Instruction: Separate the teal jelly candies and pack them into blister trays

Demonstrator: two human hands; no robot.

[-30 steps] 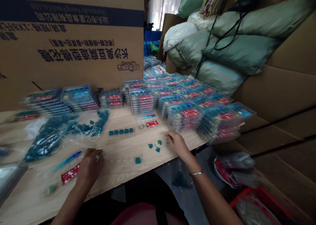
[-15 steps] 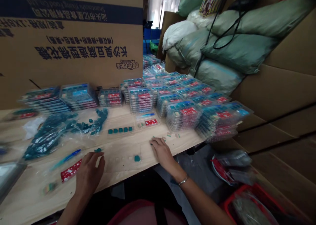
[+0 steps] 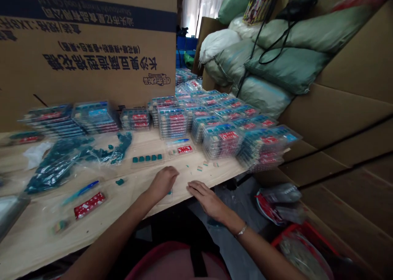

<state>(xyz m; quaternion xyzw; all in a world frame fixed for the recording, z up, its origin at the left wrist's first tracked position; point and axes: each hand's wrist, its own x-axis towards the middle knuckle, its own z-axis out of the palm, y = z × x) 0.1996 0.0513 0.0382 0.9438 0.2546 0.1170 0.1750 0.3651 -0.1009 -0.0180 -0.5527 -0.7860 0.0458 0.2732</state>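
Away from the red packet (image 3: 89, 205) my left hand (image 3: 164, 181) has swung rightward, and my right hand (image 3: 204, 196) has drawn back toward the near edge of the table (image 3: 219, 176). One teal piece (image 3: 170, 192) peeks out just below my left fingers, mostly covered, so its long axis is hidden; my left hand is nearer, my right lying apart to its right. My left fingers curl inward, my right are loosely extended; whether either grips anything I cannot tell.
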